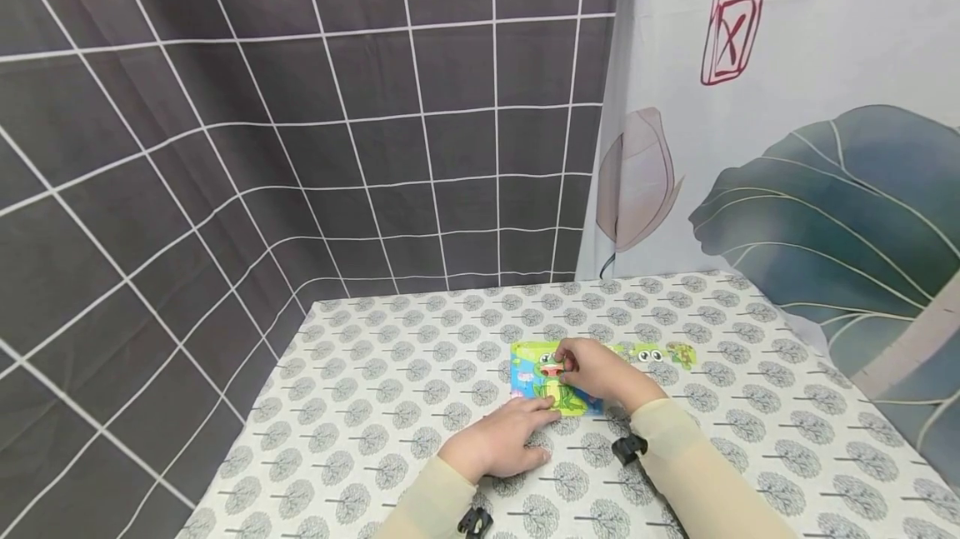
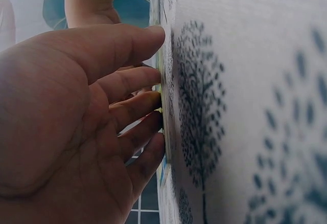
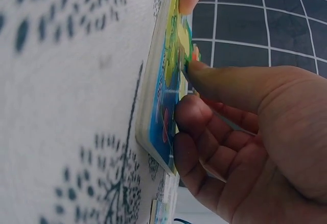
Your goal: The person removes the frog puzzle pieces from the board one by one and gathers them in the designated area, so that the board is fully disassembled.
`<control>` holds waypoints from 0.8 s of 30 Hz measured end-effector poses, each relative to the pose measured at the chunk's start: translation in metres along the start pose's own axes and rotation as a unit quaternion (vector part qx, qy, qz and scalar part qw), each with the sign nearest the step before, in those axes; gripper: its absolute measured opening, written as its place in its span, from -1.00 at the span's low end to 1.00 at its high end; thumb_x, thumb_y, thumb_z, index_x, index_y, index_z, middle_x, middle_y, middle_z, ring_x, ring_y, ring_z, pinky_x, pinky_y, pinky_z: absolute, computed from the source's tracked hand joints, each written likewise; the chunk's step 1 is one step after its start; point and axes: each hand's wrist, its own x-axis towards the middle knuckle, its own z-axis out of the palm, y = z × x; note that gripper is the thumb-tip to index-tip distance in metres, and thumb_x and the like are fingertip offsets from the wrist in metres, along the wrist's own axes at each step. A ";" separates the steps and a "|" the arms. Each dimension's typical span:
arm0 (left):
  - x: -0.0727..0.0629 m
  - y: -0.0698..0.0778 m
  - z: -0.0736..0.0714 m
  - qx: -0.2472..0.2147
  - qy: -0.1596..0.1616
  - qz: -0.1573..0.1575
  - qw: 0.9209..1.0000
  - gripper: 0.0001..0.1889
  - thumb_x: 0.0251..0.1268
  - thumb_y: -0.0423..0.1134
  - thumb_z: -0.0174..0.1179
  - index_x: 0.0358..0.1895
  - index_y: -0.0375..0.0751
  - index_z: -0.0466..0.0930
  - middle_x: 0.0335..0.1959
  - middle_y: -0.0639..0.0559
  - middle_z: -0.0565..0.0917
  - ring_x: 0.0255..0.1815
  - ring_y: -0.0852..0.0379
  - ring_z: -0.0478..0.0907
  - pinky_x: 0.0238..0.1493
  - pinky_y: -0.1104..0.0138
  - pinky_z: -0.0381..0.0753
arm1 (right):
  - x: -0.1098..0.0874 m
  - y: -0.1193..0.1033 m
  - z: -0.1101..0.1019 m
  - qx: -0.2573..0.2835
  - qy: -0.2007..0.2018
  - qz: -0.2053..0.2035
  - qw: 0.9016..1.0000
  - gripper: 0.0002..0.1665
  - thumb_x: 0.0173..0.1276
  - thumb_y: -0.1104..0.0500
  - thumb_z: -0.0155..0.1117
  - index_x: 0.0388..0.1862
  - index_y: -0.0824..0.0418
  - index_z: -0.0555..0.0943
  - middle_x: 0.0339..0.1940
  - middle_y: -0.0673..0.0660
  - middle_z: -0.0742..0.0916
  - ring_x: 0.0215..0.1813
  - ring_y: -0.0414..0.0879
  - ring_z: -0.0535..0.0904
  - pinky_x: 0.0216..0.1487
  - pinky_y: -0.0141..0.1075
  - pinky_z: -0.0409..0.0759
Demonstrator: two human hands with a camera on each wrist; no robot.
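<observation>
A frog picture puzzle board (image 1: pixel 534 389) lies on the table, with blue and green edges. My right hand (image 1: pixel 567 362) is over the frog's head and pinches a small puzzle piece (image 1: pixel 553 367) between thumb and fingers, held against the board. In the right wrist view the right hand (image 3: pixel 186 88) presses that yellow-green piece (image 3: pixel 182 47) onto the board (image 3: pixel 159 106). My left hand (image 1: pixel 542 407) lies flat, its straight fingers touching the board's near edge. The left wrist view shows the left hand (image 2: pixel 159 93) with fingertips against the board's rim (image 2: pixel 160 83).
Two loose pieces, one with eyes (image 1: pixel 649 353) and one green (image 1: pixel 682 353), lie just right of the board. The tree-patterned tablecloth (image 1: pixel 390 406) covers the table. A dark tiled wall (image 1: pixel 300 147) stands behind and left, and a leaf-print curtain (image 1: pixel 810 189) hangs at the right.
</observation>
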 end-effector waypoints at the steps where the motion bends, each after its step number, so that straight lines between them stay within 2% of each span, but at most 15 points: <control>1: 0.000 0.000 0.000 -0.001 0.000 -0.001 1.000 -0.33 0.44 -0.03 0.30 0.58 0.02 0.39 0.63 0.11 0.29 0.63 0.00 0.20 0.63 0.13 0.20 | 0.000 0.000 0.000 -0.001 0.004 0.000 1.000 -0.77 0.30 0.32 0.50 -0.12 0.19 0.66 -0.46 -0.04 0.59 -0.44 -0.17 0.49 -0.31 -0.28 0.58; 10: 0.000 0.001 0.000 0.005 0.000 0.000 1.000 -0.32 0.45 -0.03 0.30 0.58 0.00 0.38 0.63 0.10 0.29 0.63 0.00 0.19 0.63 0.13 0.19 | 0.003 0.000 0.002 0.005 0.033 0.012 0.999 -0.86 0.32 0.31 0.49 -0.21 0.15 0.69 -0.46 -0.06 0.61 -0.63 -0.19 0.52 -0.42 -0.34 0.61; 17: 0.000 0.001 0.000 0.007 0.002 0.000 1.000 -0.32 0.44 -0.02 0.30 0.58 0.00 0.38 0.63 0.10 0.30 0.63 -0.01 0.20 0.63 0.12 0.19 | 0.004 0.002 0.001 -0.015 0.055 0.010 0.998 -0.83 0.26 0.29 0.53 -0.27 0.10 0.68 -0.47 -0.09 0.61 -0.51 -0.21 0.51 -0.37 -0.33 0.59; 24: 0.000 0.000 0.000 0.008 0.001 0.000 1.000 -0.32 0.45 -0.01 0.30 0.58 0.02 0.38 0.63 0.11 0.30 0.63 -0.01 0.20 0.63 0.13 0.20 | 0.004 0.001 0.000 -0.019 0.059 0.012 0.998 -0.83 0.25 0.29 0.52 -0.31 0.07 0.68 -0.46 -0.09 0.62 -0.47 -0.20 0.52 -0.32 -0.27 0.59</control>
